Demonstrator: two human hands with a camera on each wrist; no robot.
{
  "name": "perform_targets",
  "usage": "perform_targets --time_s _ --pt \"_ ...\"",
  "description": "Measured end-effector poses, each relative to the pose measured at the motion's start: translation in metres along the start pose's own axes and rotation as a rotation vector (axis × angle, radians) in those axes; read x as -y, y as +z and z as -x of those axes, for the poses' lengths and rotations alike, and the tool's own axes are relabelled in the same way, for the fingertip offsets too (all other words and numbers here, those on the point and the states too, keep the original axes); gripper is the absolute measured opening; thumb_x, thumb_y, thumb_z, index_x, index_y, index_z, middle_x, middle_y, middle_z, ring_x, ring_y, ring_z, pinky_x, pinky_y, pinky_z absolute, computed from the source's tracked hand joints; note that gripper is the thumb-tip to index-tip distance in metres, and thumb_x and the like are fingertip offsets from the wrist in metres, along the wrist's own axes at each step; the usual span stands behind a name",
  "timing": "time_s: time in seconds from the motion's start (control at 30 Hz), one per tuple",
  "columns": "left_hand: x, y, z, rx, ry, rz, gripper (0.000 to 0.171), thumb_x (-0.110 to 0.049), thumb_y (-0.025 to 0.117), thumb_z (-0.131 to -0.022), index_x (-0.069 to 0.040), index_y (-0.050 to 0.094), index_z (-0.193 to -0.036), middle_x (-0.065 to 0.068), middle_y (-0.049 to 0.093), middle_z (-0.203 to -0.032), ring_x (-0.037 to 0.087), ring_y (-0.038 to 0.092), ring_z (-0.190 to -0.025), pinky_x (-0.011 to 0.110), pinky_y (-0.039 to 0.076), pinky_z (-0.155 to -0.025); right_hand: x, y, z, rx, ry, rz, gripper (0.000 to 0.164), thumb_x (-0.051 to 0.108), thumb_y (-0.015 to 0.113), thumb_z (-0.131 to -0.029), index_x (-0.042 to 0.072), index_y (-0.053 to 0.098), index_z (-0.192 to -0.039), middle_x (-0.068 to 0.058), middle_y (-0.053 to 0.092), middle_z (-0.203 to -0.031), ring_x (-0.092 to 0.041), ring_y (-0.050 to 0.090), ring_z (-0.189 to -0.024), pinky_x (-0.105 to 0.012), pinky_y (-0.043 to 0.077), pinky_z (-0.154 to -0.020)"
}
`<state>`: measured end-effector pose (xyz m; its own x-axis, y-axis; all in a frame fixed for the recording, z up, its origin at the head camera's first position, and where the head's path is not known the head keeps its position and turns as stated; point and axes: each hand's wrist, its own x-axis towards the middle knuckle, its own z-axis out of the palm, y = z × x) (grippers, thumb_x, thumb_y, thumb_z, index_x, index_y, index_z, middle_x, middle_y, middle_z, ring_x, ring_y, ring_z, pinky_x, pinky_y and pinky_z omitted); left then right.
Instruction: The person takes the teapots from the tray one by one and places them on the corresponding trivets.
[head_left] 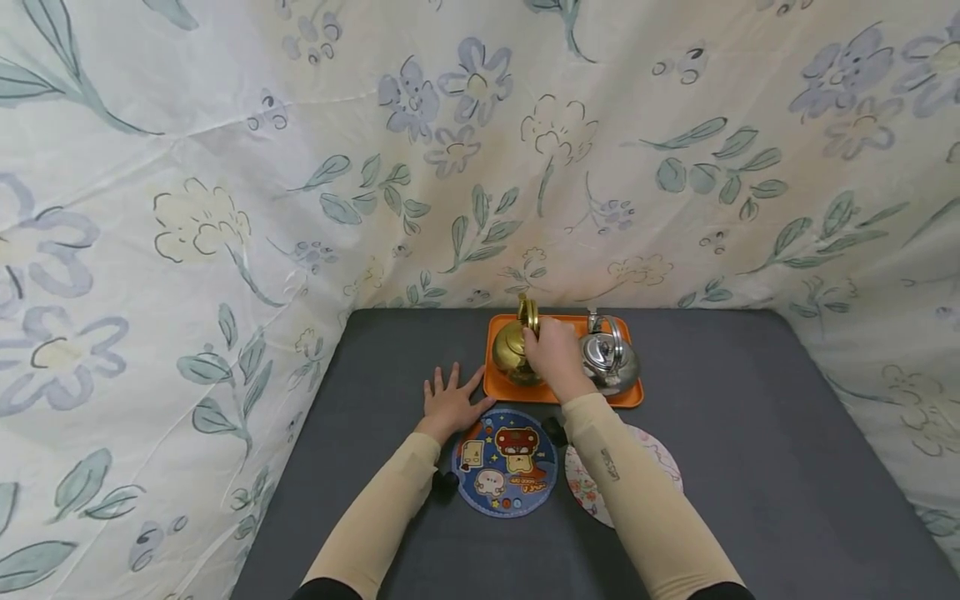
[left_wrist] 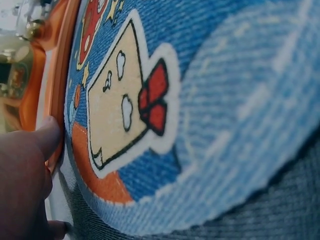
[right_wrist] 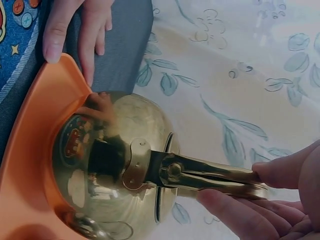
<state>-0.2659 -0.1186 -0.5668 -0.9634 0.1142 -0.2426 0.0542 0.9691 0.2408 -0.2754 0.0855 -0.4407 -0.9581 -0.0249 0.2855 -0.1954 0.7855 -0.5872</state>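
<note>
My right hand [head_left: 558, 358] grips the hinged handle [right_wrist: 220, 177] of a shiny gold kettle [head_left: 512, 354]. The kettle stands at the left end of an orange tray [head_left: 497, 392]; whether its base touches the tray is hard to tell. A silver kettle [head_left: 609, 358] occupies the tray's right end, its handle upright. My left hand [head_left: 450, 406] lies with fingers spread at the tray's near left corner. In the left wrist view its thumb [left_wrist: 47, 132] touches the orange rim.
A round blue cartoon mat [head_left: 502, 467] lies in front of the tray. To its right, a pale round mat [head_left: 651, 446] is partly hidden under my right forearm. Dark grey cloth covers the table [head_left: 750, 467]. Flower-patterned fabric [head_left: 480, 208] hangs behind and beside it.
</note>
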Motion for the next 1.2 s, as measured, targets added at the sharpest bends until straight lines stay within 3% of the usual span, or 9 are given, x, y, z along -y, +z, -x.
perform_targets --time_s 0.6,0.93,1.2 --pt "-0.002 0.001 -0.001 -0.015 -0.005 -0.033 0.074 -0.077 0.035 -0.095 -0.047 0.016 -0.160 0.011 0.009 -0.170 0.048 0.001 -0.154 0.066 0.007 -0.122 0.021 -0.028 0.030 -0.027 -0.087 -0.042 0.026 0.016 0.067 -0.096 0.001 0.065 -0.076 -0.009 0.062 -0.061 -0.019 0.054 -0.047 -0.030 0.042 -0.043" --pt "-0.001 0.001 0.001 -0.008 -0.023 -0.017 0.075 -0.075 0.039 -0.095 -0.041 0.023 -0.160 0.011 0.009 -0.170 0.047 0.001 -0.154 0.066 0.006 -0.121 0.029 -0.040 0.054 -0.019 -0.142 -0.080 0.023 0.016 0.068 -0.097 0.000 0.066 -0.079 -0.006 0.062 -0.059 -0.012 0.050 -0.043 -0.027 0.040 -0.041" --pt "-0.001 -0.001 0.002 -0.006 -0.027 -0.023 0.074 -0.073 0.041 -0.096 -0.041 0.023 -0.160 0.010 0.009 -0.170 0.045 0.001 -0.155 0.065 0.006 -0.122 0.038 -0.053 0.074 -0.021 -0.181 -0.085 0.019 0.014 0.067 -0.097 -0.002 0.069 -0.088 -0.010 0.069 -0.068 -0.013 0.056 -0.047 -0.026 0.046 -0.045"
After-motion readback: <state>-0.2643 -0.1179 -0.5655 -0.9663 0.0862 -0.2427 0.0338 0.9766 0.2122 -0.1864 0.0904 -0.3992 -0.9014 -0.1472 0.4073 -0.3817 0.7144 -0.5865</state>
